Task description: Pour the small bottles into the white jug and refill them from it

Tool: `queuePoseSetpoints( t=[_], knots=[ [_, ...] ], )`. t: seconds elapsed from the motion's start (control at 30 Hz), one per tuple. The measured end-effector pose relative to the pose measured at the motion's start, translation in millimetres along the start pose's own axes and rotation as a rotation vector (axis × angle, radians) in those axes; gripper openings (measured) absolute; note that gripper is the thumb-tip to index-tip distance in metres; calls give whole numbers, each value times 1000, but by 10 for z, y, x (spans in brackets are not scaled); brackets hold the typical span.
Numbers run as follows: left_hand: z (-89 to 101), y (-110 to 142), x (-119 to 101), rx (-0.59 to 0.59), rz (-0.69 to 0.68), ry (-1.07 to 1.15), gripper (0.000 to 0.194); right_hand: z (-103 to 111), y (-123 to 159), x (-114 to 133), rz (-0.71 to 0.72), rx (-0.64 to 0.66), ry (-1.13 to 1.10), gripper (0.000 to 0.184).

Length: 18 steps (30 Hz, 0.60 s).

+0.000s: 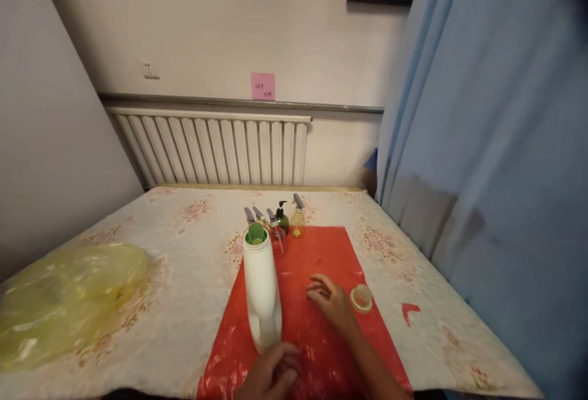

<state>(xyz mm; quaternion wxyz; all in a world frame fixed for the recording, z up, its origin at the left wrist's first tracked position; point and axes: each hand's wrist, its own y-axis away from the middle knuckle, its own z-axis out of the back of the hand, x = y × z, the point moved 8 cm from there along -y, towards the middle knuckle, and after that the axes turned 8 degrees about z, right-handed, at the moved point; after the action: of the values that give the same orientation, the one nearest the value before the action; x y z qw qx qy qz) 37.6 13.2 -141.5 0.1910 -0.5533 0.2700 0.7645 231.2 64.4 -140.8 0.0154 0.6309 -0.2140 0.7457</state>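
Note:
A white detergent jug (261, 293) with a green pour spout (256, 234) in its uncapped mouth stands on a red plastic sheet (316, 259). My left hand (273, 370) is at the jug's lower end, its fingers loosely curled and apart; whether it touches the jug is unclear. To the right of the jug, my right hand (333, 303) hovers over the sheet, fingers slightly bent and holding nothing. Just beyond it on the right sits a pale translucent cap (361, 298).
Behind the jug stand a clear spray bottle (278, 241), a green pump bottle (282, 219), a yellowish spray bottle (297, 219) and other spray heads. A yellow plastic bag (73, 296) lies left. A red scrap (410, 312) is at right, near a blue curtain (496, 161).

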Motion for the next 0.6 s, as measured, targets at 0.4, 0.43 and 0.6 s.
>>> queuePoseSetpoints(
  t=[0.4,0.43,0.6],
  knots=[
    [-317,-824,-46,-283,92,405,65,407,477,19,-197,-180,39,63],
    [-344,-866,7,-291,109,406,65,396,493,-70,-232,-184,40,64],
    [-413,-941,156,-335,153,377,67,360,546,-393,-313,-181,76,68]
  ],
)
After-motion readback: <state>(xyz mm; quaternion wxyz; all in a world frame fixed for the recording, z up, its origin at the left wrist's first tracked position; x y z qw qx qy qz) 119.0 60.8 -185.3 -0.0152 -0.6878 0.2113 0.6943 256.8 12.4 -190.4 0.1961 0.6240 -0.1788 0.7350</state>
